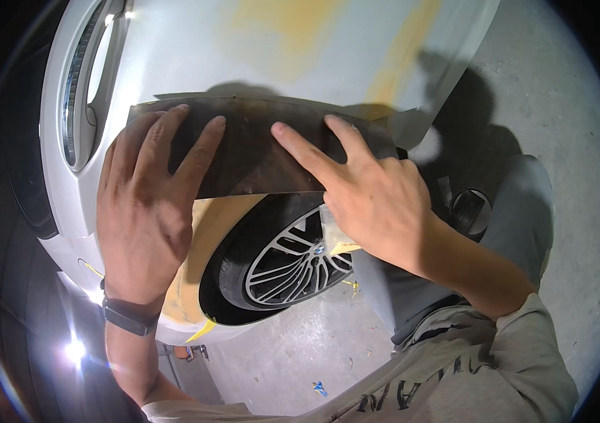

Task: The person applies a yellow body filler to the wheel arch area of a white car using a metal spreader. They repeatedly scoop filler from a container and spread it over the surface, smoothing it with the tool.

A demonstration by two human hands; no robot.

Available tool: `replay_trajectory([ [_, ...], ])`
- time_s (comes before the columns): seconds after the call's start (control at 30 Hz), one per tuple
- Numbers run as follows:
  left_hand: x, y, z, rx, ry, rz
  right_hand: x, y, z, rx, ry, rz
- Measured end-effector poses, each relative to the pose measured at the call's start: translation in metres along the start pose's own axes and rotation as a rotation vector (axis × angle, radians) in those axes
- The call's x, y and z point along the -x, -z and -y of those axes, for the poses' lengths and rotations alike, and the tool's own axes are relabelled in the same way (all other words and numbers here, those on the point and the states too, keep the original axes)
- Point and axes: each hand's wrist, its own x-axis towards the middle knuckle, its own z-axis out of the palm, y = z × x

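A dark brown, mottled, bendable-looking sheet (pixel 250 158) lies along the curved fender above the wheel arch of a white car. My left hand (pixel 148 169) is on the sheet's left part, its fingers spread over the surface. On the right part rests my right hand (pixel 377 194), with two fingers stretched out and apart on the sheet. Its thumb and remaining fingers are largely hidden. Under the sheet's lower edge, tan filler or primer (pixel 236 211) shows around the wheel arch. What lies beneath the sheet cannot be seen.
The spoked wheel (pixel 307 257) sits just below my hands. Yellowish patches (pixel 282 32) mark the white panel beyond them. A headlight (pixel 78 92) is at left, and a bright lamp (pixel 74 351) shines at lower left. Scraps (pixel 320 388) lie on the grey floor (pixel 279 374).
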Motion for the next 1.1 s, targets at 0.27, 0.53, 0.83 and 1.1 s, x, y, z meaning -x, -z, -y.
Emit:
replay_trajectory([
  [0.27, 0.008, -0.016, -0.004, -0.028, 0.075, -0.023, -0.01, -0.014, -0.002, -0.088, -0.015, 0.051],
  [0.53, 0.024, -0.027, -0.012, -0.044, 0.181, -0.011, -0.013, -0.017, -0.004, -0.303, 0.017, -0.063],
  [0.83, 0.06, -0.037, -0.043, -0.05, 0.31, 0.056, 0.006, -0.036, 0.003, -0.301, 0.067, -0.022],
  [1.1, 0.048, -0.009, -0.049, -0.056, 0.272, 0.031, 0.012, -0.016, 0.005, -0.313, 0.046, -0.022],
])
